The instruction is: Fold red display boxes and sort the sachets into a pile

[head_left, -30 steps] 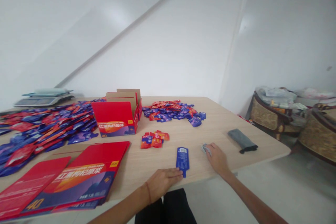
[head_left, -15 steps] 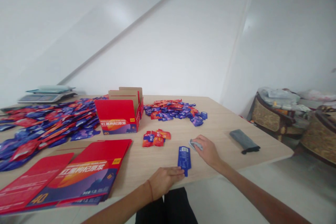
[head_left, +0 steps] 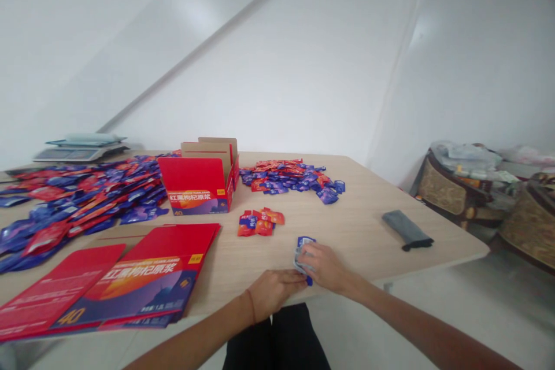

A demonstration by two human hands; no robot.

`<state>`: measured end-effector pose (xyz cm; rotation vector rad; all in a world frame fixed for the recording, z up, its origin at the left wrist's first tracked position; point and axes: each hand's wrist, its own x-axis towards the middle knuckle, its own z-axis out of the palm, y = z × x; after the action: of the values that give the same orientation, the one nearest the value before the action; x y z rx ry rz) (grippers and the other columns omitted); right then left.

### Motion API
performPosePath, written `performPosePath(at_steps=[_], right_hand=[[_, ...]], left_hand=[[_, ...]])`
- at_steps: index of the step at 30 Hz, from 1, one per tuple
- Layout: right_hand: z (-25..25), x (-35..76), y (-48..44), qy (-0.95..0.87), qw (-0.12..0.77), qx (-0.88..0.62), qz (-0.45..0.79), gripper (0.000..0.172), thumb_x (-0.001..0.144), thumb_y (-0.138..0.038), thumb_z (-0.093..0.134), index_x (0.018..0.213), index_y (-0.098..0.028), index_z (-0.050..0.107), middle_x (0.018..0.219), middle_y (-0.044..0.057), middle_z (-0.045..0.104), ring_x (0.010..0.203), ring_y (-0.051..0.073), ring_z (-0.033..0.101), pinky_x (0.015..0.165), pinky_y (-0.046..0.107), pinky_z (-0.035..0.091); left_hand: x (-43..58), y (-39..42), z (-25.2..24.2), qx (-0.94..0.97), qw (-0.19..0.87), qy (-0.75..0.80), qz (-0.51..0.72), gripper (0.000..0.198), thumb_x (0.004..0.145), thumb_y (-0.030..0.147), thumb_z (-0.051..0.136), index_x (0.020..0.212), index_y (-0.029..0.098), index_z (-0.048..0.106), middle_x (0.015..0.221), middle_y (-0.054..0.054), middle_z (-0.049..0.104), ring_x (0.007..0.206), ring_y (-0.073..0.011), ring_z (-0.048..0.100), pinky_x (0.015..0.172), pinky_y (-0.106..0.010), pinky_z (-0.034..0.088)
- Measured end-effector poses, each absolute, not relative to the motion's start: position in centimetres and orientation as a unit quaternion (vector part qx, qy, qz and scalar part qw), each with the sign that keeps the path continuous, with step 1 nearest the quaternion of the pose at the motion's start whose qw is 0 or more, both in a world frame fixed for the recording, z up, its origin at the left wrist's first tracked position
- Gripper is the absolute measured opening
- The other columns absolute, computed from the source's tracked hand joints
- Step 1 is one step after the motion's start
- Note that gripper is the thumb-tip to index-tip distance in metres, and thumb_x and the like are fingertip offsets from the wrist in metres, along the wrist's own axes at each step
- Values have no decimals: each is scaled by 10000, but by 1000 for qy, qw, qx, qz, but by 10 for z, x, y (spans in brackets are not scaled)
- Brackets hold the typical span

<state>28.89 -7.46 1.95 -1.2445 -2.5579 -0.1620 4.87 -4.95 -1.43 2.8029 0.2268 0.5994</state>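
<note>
Close to the table's front edge lies a blue pouch (head_left: 306, 239), mostly covered by my hands. My left hand (head_left: 273, 293) holds its narrow lower end, fingers straight and pressed together against it. My right hand (head_left: 326, 267) is closed on a bunched grey cloth (head_left: 298, 259), which rests on the pouch's face. Only the pouch's top edge and a bit of its lower end show. A small group of red and blue sachets (head_left: 260, 222) lies just beyond, to the left of the pouch.
Flat red cartons (head_left: 143, 277) are stacked at the left front. Open boxes (head_left: 197, 185) stand behind them. Loose sachets form a big pile (head_left: 99, 196) at left and a smaller one (head_left: 290, 176) at back. A folded grey cloth (head_left: 406, 230) lies right; a scale (head_left: 80, 151) stands far left.
My right hand has moved left and toward me, bringing the cloth from beside the pouch onto it. My left hand keeps its place at the pouch's lower end.
</note>
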Motion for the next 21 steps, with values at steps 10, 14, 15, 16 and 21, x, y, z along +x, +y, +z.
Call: performPosePath(at_steps=[10,14,15,16,21], right_hand=[[13,295,-64,-886,139,-437,-67,193,932,-164,610,1068,-247,719,1098,54,681,1065,212,588,904,316,478],[16,298,-58,-882,144,-443,-73,219,925,-153,622,1091,-254,722,1127,47,683,1066,207,593,901,309,480],[18,299,-56,-880,142,-447,-76,219,926,-154,623,1093,-252,724,1130,49,683,1064,208,593,899,310,480],[19,299,-54,-879,141,-450,-78,214,929,-160,623,1093,-250,726,1131,52,684,1062,210,593,895,312,481],[18,306,-40,-876,141,-453,-90,189,951,-185,615,1086,-242,735,1111,70,687,1033,212,596,877,318,487]], left_hand=[[49,-53,-8,966,144,82,198,423,1054,147,456,1447,205,602,1469,-79,611,1382,-179,562,1224,-315,385],[48,-52,-11,967,137,81,199,418,1054,147,463,1445,192,604,1476,-86,600,1392,-182,551,1227,-320,382],[48,-51,-12,967,134,82,200,413,1056,148,462,1440,192,610,1475,-84,601,1390,-182,553,1226,-319,384],[48,-51,-13,967,132,83,203,411,1058,150,460,1437,197,613,1474,-81,601,1387,-181,556,1225,-319,385],[49,-50,-16,968,119,78,207,400,1066,173,455,1431,195,616,1473,-79,604,1382,-180,561,1217,-320,399]])
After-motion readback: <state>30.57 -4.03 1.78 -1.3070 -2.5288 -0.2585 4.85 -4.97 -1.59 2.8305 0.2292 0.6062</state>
